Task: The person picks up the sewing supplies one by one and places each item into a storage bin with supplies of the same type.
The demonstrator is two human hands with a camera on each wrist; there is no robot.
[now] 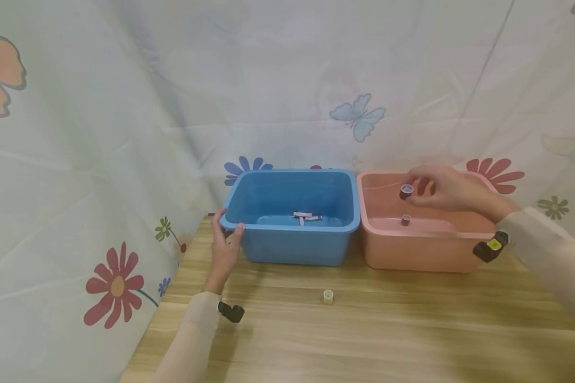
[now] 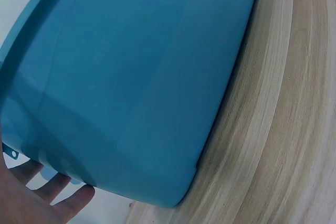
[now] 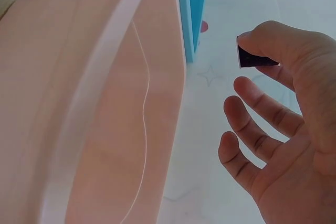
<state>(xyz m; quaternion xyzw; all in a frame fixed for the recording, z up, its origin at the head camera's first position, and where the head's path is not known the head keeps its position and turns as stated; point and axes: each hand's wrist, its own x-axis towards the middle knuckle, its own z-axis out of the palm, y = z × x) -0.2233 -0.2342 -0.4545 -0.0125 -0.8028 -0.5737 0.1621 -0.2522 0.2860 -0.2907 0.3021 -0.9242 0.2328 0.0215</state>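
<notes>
My right hand (image 1: 448, 189) is over the pink bin (image 1: 421, 252), pinching a small dark purple cap (image 1: 406, 192) with a pale rim between thumb and index finger. In the right wrist view the cap's dark side (image 3: 254, 59) shows, and the other fingers are spread apart from it. A similar, smaller-looking dark cap (image 1: 405, 219) lies inside the pink bin. At the front left corner of the blue bin (image 1: 292, 247), my left hand (image 1: 224, 255) grips the rim. The left wrist view shows its fingers (image 2: 73, 203) against the bin's outer side.
Several small whitish pieces (image 1: 303, 215) lie on the blue bin's floor. A single cream cap (image 1: 328, 297) stands on the wooden table (image 1: 306, 340) in front of the bins. The two bins stand side by side, with a flower-and-butterfly curtain (image 1: 287, 106) close behind and at the left.
</notes>
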